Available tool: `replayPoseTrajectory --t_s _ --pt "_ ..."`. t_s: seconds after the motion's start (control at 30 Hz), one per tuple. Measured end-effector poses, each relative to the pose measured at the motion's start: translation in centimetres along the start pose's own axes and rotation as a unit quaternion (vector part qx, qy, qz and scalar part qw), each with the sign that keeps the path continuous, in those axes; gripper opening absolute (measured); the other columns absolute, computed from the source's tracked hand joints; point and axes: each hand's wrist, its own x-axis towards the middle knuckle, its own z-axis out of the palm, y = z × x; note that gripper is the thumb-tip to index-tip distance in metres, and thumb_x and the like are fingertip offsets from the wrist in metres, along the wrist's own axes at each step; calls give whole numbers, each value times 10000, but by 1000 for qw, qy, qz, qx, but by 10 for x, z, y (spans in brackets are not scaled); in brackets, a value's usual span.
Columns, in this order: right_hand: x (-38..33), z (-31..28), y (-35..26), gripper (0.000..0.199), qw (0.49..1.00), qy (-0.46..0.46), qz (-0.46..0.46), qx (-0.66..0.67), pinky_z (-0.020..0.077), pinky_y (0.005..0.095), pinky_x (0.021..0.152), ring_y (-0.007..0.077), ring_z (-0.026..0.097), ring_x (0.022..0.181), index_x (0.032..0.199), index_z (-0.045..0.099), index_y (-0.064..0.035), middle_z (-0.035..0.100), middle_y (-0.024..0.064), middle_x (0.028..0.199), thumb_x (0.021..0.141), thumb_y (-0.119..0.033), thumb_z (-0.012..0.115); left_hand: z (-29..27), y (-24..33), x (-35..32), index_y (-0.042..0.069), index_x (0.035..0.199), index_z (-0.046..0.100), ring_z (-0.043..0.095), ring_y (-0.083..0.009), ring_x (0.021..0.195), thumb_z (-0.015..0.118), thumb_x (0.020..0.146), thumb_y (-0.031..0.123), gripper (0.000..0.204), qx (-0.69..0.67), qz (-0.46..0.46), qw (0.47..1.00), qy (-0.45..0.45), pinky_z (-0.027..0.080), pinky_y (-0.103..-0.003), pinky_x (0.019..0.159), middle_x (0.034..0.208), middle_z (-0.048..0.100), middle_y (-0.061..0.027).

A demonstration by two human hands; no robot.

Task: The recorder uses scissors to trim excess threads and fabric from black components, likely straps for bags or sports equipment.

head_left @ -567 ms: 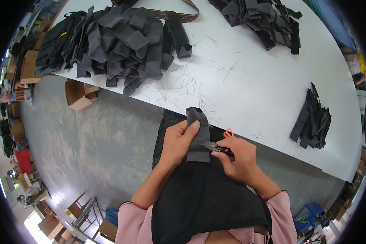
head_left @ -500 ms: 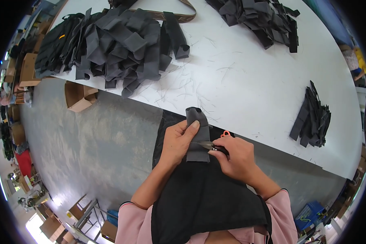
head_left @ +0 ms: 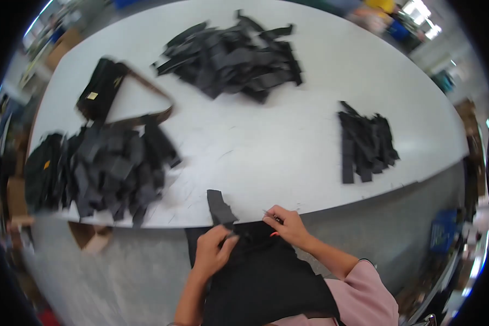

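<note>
Head view — a dark strip (head_left: 219,207) juts beyond the gripping left hand (head_left: 212,252) — right hand (head_left: 290,225) clasps scissors (head_left: 277,220).

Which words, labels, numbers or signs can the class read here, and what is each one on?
None can be read.
Pale tag on the dark bag: too small and blurred.
Orange patch on the black item at left: too small and blurred.

Grey floor (head_left: 141,266) borders the white desk (head_left: 271,163) along its near edge. A blue crate (head_left: 444,231) sits off the near right corner; bright light (head_left: 417,10) glares beyond the far edge.
</note>
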Motion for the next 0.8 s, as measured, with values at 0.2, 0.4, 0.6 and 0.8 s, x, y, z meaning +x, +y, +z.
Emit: replayPoseTrajectory --t_s 0.2,0.4,0.6,0.8 --pt "36 -110 38 176 927 353 -104 -70 476 311 633 278 610 715 952 604 -27 606 125 811 784 11 566 -78 13 41 2 632 459 435 -297 660 552 777 230 286 218 123 964 93 332 -395 582 671 380 -123" --pt "54 -251 77 147 816 485 -50 -311 487 397 696 330 604 833 942 618 -49 591 108 951 797 -75 605 -225 -11 68 18 679 443 436 -330 755 525 848 346 378 462 92 868 158 349 -416 750 726 416 -134" --pt "106 -308 92 245 810 459 94 -351 489 443 750 343 613 889 944 625 -47 599 144 979 794 -240 651 -272 -106 53 66 925 530 397 -326 1229 656 697 44 262 481 -56 865 136 145 -555 1076 1092 514 -122" --pt "129 -341 144 560 858 325 222 -332 488 421 859 353 584 1017 1023 603 -24 569 197 1081 639 -390 782 -250 -65 50 80 1047 523 363 -316 1277 606 766 39 297 508 -3 819 266 120 -532 1095 1232 475 -121"
